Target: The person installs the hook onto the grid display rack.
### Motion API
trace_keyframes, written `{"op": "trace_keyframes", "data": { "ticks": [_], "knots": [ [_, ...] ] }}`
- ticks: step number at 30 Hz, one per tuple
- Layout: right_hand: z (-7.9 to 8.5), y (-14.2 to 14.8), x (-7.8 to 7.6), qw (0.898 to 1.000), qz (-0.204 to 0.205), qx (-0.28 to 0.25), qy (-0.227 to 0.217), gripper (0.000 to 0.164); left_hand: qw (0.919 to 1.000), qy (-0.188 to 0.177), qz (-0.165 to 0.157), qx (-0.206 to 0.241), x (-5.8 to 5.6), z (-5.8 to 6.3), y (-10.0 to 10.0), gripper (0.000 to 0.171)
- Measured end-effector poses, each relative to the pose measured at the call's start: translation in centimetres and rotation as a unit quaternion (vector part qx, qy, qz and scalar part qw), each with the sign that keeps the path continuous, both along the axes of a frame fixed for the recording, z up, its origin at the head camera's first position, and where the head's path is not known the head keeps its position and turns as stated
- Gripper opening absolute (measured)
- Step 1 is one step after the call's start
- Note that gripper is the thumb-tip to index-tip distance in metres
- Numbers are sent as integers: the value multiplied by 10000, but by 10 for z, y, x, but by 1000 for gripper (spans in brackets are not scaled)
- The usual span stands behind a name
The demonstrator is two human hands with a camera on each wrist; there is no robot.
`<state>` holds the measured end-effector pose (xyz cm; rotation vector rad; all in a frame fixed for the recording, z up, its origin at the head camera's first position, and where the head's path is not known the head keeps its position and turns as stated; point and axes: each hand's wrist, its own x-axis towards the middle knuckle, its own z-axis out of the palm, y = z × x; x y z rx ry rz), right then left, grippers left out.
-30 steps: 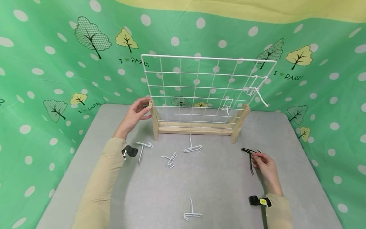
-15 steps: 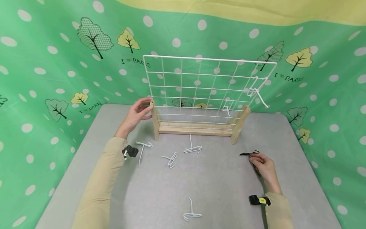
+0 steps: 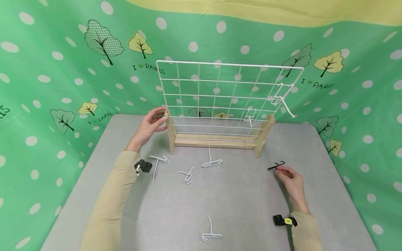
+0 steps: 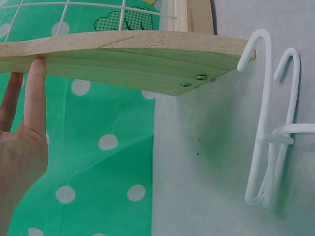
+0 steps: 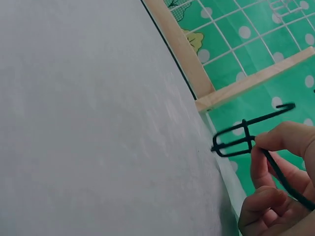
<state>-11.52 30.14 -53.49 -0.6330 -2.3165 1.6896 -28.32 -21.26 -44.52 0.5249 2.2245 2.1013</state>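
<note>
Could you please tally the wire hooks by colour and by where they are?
Loose white hooks on the table: 4
Mounted white hooks on the wire grid: 2
Black hook in the right hand: 1
Total: 7

Spotted green cloth (image 3: 188, 33) behind a grey table (image 3: 248, 209).
A yellow band (image 3: 267, 10) borders the cloth from eleven o'clock round to two; the table spreads toward six. At ten o'clock stand a printed checked tree (image 3: 103, 43) and a yellow tree (image 3: 139, 43), "PARIS" lettering (image 3: 149, 68) beneath; similar pairs show at two, three and nine.
</note>
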Motion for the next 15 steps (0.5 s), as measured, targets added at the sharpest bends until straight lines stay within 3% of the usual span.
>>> {"op": "trace_keyframes", "data": {
  "ticks": [6, 15],
  "knots": [
    [3, -4, -1, 9987, -149, -276, 409, 18, 10000, 0, 6, 44, -1, 0, 1, 42],
    [6, -10, -3, 9978, -138, -319, 570, 19, 10000, 52, 36, 27, 1, -1, 1, 40]
  ]
}}
